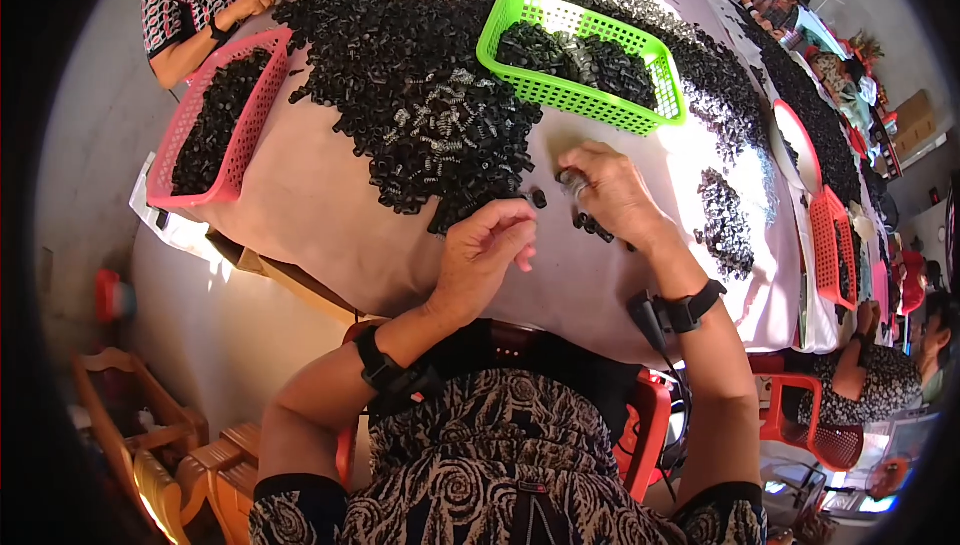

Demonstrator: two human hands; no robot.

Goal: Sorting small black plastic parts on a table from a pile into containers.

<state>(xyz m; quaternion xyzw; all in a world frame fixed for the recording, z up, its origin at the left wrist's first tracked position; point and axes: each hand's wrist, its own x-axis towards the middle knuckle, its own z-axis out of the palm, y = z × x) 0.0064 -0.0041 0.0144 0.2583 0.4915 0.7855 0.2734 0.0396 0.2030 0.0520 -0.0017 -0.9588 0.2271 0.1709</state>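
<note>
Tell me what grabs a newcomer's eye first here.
The huge heap of small black plastic parts spread across the pale table, with a bright green plastic basket of them at centre top. Below it, the left hand and right hand work on loose pieces; a pink plastic basket sits far left.

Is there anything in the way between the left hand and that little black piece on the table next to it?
Nothing visible. The left hand is curled just below the small black piece, with only bare tabletop between them. The big black pile sits behind it, and the right hand is off to the side.
</note>
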